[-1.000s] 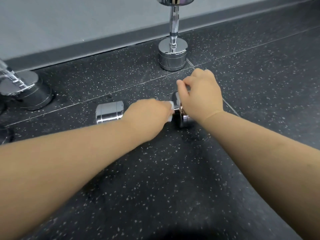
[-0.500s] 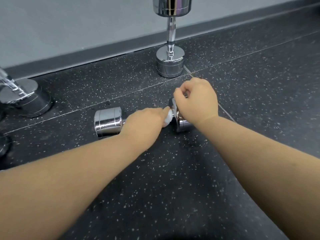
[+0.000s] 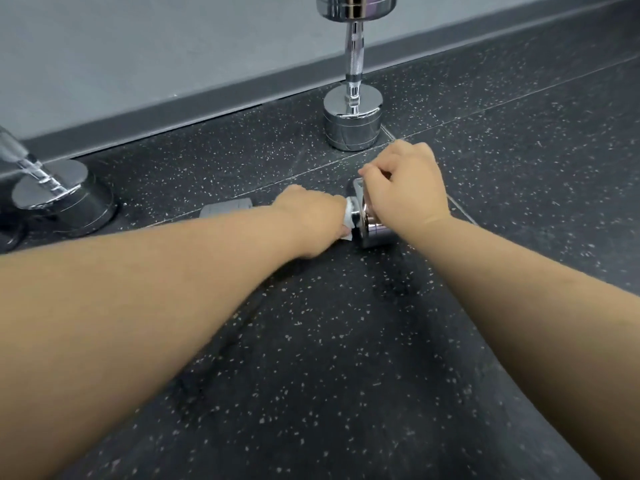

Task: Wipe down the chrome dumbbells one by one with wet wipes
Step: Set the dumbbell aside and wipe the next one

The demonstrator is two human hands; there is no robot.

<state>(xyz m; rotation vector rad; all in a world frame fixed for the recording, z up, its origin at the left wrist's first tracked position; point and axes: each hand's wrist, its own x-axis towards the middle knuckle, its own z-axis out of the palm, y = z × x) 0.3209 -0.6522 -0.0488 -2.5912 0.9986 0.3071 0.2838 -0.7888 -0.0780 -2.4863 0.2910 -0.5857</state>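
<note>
We have one dumbbell [image 3: 373,232] lying on its side on the speckled floor [image 3: 346,358], near the middle of the scene, its bar running left to right. Our right hand [image 3: 405,194] is curled over the right head and grips it from above. Our left hand [image 3: 311,216] is closed round the bar with the wipe [image 3: 349,216]; only a white fold shows, pressed against the inner face of that head. The bar itself is hidden under the hand, so we cannot tell how much of it the wipe covers. We judge we are cleaning the joint where bar meets head. The heads are round and the chrome is likely wet, so if the right hand slackens the weight could roll or twist under the rubbing and trap the fingertips between head and floor. The wipe is bunched small; it may slip out or skip part of the bar. An upright dumbbell [image 3: 352,123] stands just beyond our right hand on the far side, and a careless lift of the knuckles could knock it over. Another one [image 3: 59,197] leans at far left, well apart, and poses little risk.
</note>
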